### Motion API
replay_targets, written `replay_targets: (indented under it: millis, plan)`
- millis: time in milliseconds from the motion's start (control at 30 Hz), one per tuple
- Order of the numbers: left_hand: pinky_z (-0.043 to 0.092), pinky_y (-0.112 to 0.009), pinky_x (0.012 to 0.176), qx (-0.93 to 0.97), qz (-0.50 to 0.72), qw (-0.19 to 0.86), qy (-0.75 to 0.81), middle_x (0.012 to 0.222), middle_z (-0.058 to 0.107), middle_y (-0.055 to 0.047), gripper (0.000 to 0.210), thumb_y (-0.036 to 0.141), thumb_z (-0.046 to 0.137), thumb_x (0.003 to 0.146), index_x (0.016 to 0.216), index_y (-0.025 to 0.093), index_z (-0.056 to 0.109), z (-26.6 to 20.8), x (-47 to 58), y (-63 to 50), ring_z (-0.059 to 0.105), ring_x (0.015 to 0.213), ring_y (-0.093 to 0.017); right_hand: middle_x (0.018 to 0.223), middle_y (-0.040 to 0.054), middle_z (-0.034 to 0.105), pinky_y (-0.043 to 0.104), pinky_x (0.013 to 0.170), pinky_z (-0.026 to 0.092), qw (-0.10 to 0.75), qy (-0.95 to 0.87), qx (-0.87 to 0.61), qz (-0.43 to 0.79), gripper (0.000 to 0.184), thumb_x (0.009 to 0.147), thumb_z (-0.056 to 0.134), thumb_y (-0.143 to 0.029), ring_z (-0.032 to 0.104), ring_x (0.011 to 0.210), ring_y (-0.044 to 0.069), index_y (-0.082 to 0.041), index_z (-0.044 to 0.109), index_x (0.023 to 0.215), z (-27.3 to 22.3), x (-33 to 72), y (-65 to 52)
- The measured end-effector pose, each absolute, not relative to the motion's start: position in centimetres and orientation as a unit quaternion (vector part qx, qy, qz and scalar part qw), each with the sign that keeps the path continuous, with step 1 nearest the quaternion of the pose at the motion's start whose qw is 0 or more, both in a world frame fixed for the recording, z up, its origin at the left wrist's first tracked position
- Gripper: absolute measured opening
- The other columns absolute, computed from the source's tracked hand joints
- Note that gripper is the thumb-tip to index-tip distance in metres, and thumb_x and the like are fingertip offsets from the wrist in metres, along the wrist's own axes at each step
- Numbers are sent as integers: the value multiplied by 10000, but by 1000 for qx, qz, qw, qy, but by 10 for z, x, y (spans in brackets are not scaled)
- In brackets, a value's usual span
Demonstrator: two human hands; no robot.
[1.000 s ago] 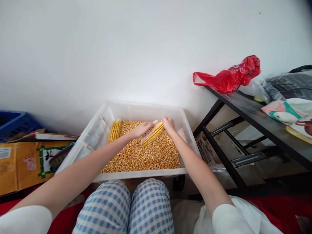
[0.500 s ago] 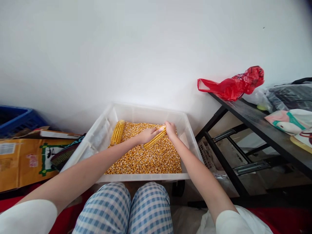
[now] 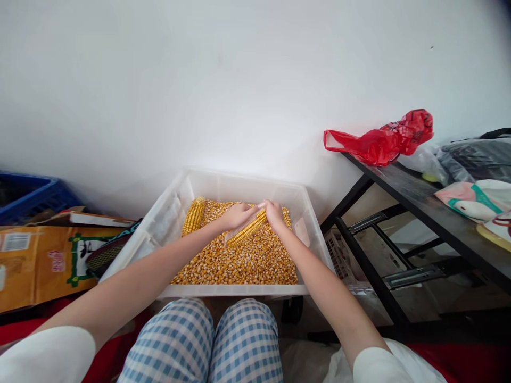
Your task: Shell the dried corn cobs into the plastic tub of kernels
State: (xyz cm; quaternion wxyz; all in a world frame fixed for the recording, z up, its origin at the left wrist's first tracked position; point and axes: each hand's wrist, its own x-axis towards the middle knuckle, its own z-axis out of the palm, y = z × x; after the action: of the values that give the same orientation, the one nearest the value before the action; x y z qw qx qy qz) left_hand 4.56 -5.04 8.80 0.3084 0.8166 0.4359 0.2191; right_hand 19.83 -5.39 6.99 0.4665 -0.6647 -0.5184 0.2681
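Both my hands are on one ear of corn, tilted over the loose kernels. A pale, bare strip of cob shows along its upper left side. My left hand is closed along that side, its fingers partly hidden. Wrapped round the upper right end of the ear is my right hand. Another ear of corn, with its kernels on, lies at the left of the kernel bed. A translucent plastic bin holds all of this.
Against the wall at right stands a black-framed table bearing a red plastic bag and other bags. At left are a blue crate and an orange cardboard box. My knees are just before the bin.
The ear of corn and both hands have shifted slightly left. The ear has turned, so its bare pale strip now shows along the upper side.
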Motion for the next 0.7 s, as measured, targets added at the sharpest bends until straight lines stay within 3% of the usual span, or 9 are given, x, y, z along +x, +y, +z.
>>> replay_targets:
  millis: [167, 300, 700]
  plan:
    - [399, -287, 816, 808, 227, 395, 373, 1053, 645, -65, 645, 642, 269, 795, 1000, 151, 633, 85, 55, -59, 575, 935, -234, 595, -6, 523, 205, 436, 357, 494, -449, -635, 388, 350, 816, 302, -456, 487, 512, 117, -190, 490, 687, 75, 193, -58]
    - [410, -300, 810, 794, 247, 381, 404, 986, 667, -88, 690, 640, 216, 808, 952, 116, 641, 82, 55, -56, 585, 906, -243, 631, 15, 564, 221, 424, 381, 469, -409, -595, 509, 443, 833, 256, -552, 510, 503, 128, -193, 508, 773, 82, 191, -59]
    - [400, -276, 828, 763, 259, 412, 424, 950, 671, -68, 718, 633, 130, 823, 936, 146, 645, 81, 49, -53, 584, 921, -231, 559, -21, 516, 213, 429, 414, 430, -454, -532, 571, 471, 825, 265, -610, 462, 438, 95, -190, 469, 763, 85, 194, -63]
